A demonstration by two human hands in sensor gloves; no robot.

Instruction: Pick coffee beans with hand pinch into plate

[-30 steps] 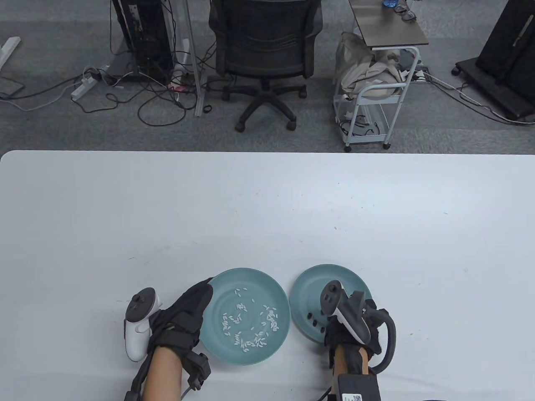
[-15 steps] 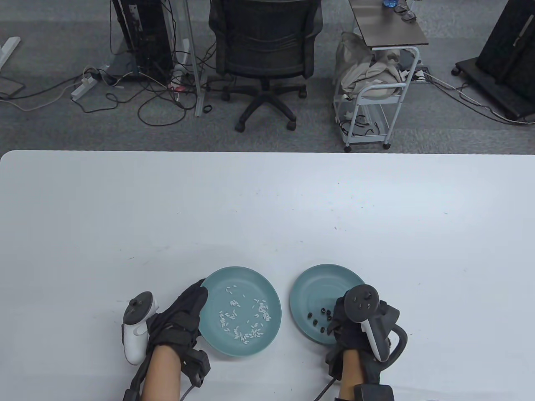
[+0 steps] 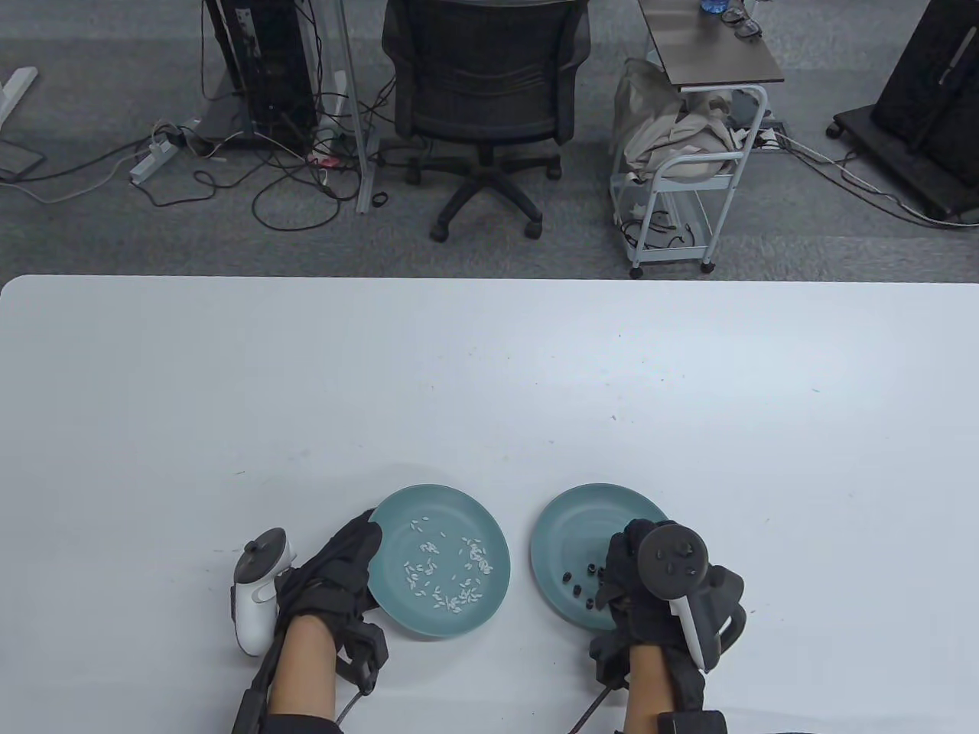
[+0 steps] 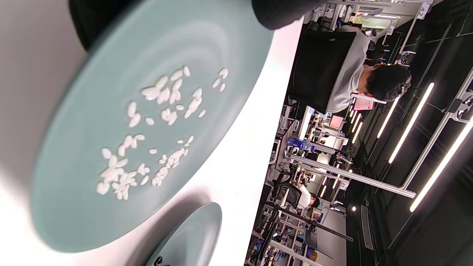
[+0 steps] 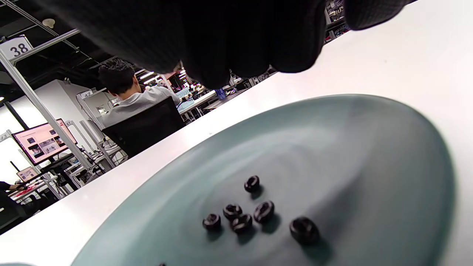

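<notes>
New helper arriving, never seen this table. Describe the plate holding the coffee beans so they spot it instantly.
On the white table, two teal plates sit near the front edge. Take the right plate, partly under the right hand. It holds a few dark coffee beans, whereas the left plate holds pale white grains.

Beyond the far edge of my white worktop (image 3: 489,367) I see a black office chair (image 3: 483,92) on grey carpet, and left of the chair a dark computer tower (image 3: 260,61) with a white power strip (image 3: 153,157) and loose cables (image 3: 291,176) trailing over the floor. Right of the chair stands a white wheeled cart (image 3: 688,191) stuffed with beige cloth (image 3: 665,134), its dark top carrying a pair of glasses (image 3: 740,23). In my wrist views a seated dark-haired person (image 5: 129,92) works behind the worktop near a monitor (image 5: 42,142).
</notes>
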